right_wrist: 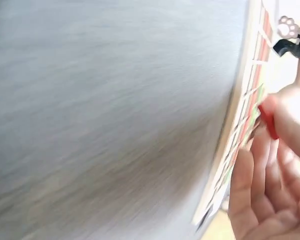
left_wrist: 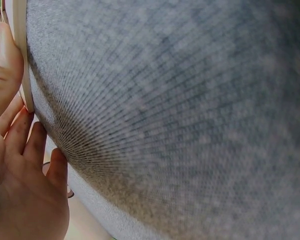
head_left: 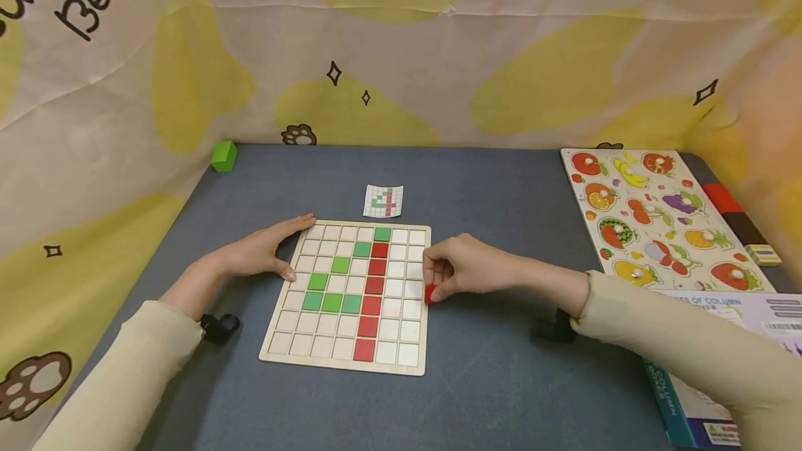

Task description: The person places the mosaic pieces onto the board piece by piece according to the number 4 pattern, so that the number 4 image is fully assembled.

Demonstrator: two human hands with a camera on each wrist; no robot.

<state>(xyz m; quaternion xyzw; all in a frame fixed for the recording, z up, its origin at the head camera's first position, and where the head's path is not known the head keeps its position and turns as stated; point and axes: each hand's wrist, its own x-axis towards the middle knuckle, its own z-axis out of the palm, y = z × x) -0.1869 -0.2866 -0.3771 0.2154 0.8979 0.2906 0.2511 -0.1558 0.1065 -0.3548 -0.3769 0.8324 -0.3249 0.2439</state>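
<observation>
A wooden grid board [head_left: 343, 366] lies flat on the dark grey table, its cells partly filled with green tiles [head_left: 332, 303] and a column of red tiles [head_left: 367, 327]. My left hand [head_left: 266, 246] rests at the board's upper left edge with its thumb on the border and fingers extended; the left wrist view also shows those fingers [left_wrist: 37, 142] against the edge. At the board's right side, my right hand [head_left: 460, 266] pinches a small red tile [head_left: 429, 294] between thumb and fingertips. The red tile [right_wrist: 268, 119] is blurred in the right wrist view.
Behind the board lies a small pattern card [head_left: 383, 201] with a green and red design. A green block [head_left: 223, 156] sits at the far left corner. On the right are a fruit puzzle board [head_left: 664, 218] and a box [head_left: 702, 402], partly under the right sleeve.
</observation>
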